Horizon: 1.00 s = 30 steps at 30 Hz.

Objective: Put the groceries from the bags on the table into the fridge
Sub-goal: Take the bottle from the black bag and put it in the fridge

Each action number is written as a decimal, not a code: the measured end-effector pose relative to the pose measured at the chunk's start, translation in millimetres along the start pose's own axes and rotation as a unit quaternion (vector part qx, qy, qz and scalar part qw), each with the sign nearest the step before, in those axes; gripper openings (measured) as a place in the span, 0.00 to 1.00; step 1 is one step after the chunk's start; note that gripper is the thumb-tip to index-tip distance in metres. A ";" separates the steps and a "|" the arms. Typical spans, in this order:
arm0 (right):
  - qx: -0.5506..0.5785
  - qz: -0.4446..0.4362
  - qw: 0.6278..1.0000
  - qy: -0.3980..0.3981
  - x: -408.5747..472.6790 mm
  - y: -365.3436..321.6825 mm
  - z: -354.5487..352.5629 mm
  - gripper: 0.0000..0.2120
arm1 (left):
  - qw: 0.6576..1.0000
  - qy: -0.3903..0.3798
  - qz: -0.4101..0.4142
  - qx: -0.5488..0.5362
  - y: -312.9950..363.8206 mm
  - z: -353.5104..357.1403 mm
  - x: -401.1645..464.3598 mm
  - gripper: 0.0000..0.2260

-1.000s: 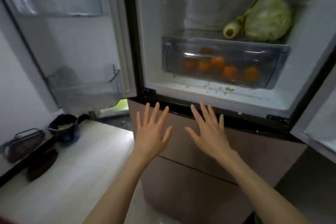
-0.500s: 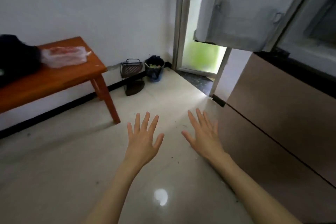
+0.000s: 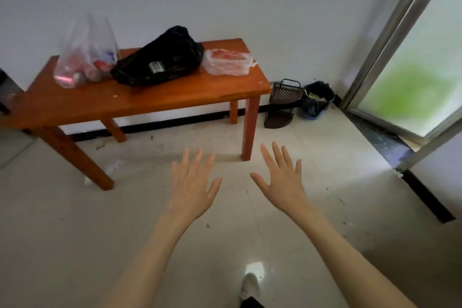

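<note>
Both the left hand (image 3: 192,186) and right hand (image 3: 282,182) are being held out with fingers spread, nothing being gripped. Three bags, the clear bag (image 3: 86,55), black bag (image 3: 160,60) and small bag (image 3: 227,61), are lying on the table (image 3: 140,100), their contents being obscured by blur

- I see the orange-brown wooden table (image 3: 155,102) standing against the white wall, on four square legs, its top scuffed in places.
- At its left end stands a clear plastic bag (image 3: 86,55), upright with its handles pulled up to a peak; red and dark items show through the film, though I cannot tell what they are.
- Just beside it, touching it, a black plastic bag (image 3: 160,57) lies slumped in the middle of the table, bulging and creased, with a small white label on the side facing me.
- At the right end, against the black one, a small clear bag (image 3: 227,62) lies flat and holds something red and white.
</note>
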State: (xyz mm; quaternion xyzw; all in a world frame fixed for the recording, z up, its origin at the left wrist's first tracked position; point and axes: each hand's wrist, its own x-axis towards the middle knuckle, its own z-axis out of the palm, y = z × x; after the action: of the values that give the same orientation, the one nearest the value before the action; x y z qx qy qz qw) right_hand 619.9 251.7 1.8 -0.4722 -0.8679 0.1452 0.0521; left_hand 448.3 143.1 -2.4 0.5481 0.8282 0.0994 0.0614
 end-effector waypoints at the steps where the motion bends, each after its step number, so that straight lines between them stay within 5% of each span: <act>1: -0.003 -0.009 1.000 -0.001 12.5 -8.4 3.0 0.33 | 1.000 -0.002 -0.009 -0.002 -10.0 -1.8 6.6 0.27; 20: 0.022 -0.148 0.989 -0.013 338.1 -134.6 12.3 0.34 | 0.995 0.042 -0.088 -0.021 -179.1 -57.1 266.4 0.26; 30: 0.045 -0.120 0.990 -0.066 468.0 -196.2 62.5 0.33 | 0.995 0.012 -0.085 -0.042 -276.1 -39.0 386.4 0.22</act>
State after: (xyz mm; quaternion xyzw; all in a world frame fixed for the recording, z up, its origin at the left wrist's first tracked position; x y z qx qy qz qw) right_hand 191.1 529.3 -20.5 -0.3511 -0.9125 0.2075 0.0326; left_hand 41.4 390.1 -25.6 0.4715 0.8676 0.1347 0.0826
